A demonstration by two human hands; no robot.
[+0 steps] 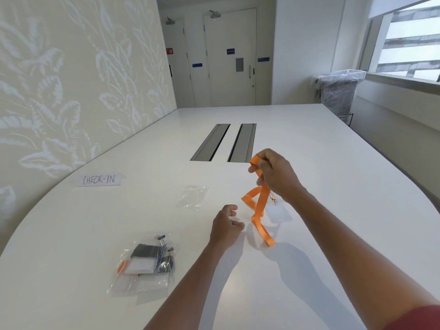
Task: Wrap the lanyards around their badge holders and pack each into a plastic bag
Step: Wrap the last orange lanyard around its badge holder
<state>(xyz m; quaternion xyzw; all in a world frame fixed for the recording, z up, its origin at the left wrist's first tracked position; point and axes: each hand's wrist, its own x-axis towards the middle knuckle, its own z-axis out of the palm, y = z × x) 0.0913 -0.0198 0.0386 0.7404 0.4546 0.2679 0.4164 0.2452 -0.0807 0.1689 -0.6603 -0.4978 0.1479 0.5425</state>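
The white table (309, 148) curves away at its near-left edge and runs to a straight far edge near the doors; its right edge slants toward the window wall. Wide bare surface lies to the right of the hands and across the far half, broken only by two grey cable slots (223, 142) set flush in the middle.

The right hand (273, 173) is raised above the table, fingers curled round an orange lanyard (259, 206), which hangs in loose loops with its lower end touching the tabletop. A metal clip (274, 200) dangles just beside the wrist. The left hand (226, 226) hovers near the strap's lower loops, fingers loosely curled and holding nothing.

An empty clear plastic bag (192, 196) lies flat just left of the lanyard. Nearer and further left sit packed bags (145, 260) holding wrapped lanyards. A paper sign reading CHECK-IN (98, 180) lies at the left by the patterned wall. A bin lined with plastic (338, 91) stands beyond the table's far right corner.
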